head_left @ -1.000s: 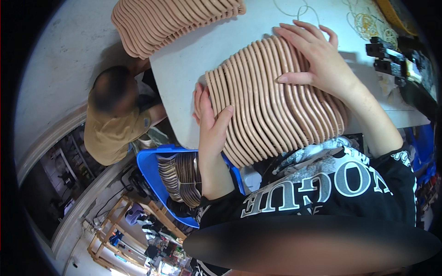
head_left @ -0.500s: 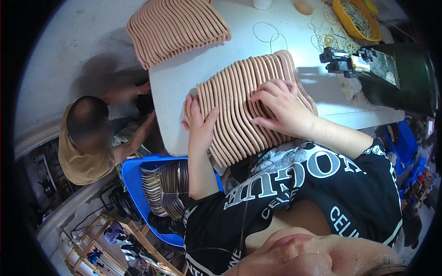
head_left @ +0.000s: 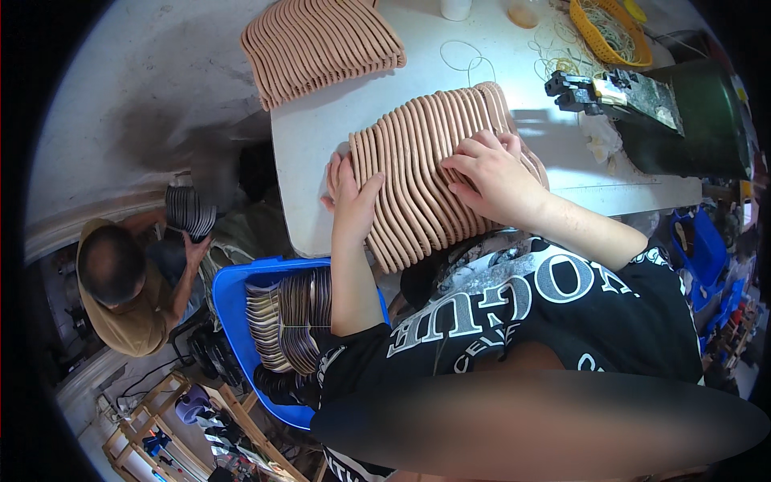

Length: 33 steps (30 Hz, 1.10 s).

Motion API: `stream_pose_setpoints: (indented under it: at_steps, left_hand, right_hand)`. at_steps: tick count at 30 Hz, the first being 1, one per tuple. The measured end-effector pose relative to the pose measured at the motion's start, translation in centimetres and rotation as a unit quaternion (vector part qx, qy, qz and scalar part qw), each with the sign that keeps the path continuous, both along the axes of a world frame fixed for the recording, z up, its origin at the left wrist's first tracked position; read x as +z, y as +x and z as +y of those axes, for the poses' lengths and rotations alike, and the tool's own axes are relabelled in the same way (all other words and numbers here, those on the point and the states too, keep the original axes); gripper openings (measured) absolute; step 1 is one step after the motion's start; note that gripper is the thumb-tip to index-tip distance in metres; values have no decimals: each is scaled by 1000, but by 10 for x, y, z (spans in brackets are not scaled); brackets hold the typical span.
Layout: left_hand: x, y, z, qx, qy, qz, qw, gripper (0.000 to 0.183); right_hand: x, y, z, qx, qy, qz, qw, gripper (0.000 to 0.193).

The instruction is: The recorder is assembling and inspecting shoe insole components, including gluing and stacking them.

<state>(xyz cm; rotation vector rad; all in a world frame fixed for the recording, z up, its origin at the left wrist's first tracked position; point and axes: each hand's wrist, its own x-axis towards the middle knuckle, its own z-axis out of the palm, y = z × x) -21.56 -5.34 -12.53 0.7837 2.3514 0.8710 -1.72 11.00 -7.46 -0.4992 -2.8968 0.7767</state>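
Note:
A long row of curved tan insoles [head_left: 414, 173], standing on edge and packed side by side, lies along the table's near edge in front of me. My left hand [head_left: 352, 197] clasps its left end, fingers down the outer side and thumb over the top edges. Farther right, my right hand [head_left: 494, 178] rests on the row with curled fingers and thumb pressed against several insoles. Its fingertips partly hide what they grip. At the back left of the table sits a second row of similar tan insoles [head_left: 325, 48].
Loose rubber bands [head_left: 466, 60] lie behind the row, with a yellow basket [head_left: 610, 32] of bands at the back right. A dark green machine [head_left: 683, 120] stands right. Below left, a blue bin [head_left: 233, 297] holds banded bundles [head_left: 293, 317]. A co-worker [head_left: 128, 281] holds a striped stack [head_left: 191, 210].
My hands keep their places on the row, the right fingers shifting slightly. The view has moved a little. At the left, the co-worker has leaned back from the table, a striped stack now visible in their hands.

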Motion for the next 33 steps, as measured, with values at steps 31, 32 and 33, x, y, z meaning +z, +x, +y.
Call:
stream_pose_setpoints:
  at_steps: [31, 32, 33]
  left_hand:
    - [4, -17, -16, 26, 163, -172, 971, 60]
    - [9, -14, -14, 22, 152, -165, 974, 59]
    - [8, -15, -15, 16, 146, -165, 975, 59]
  right_hand:
    - [17, -85, -56, 123, -47, -125, 983, 25]
    - [12, -85, -56, 106, -63, -94, 988, 27]
    - [8, -85, -54, 88, -79, -63, 991, 29]
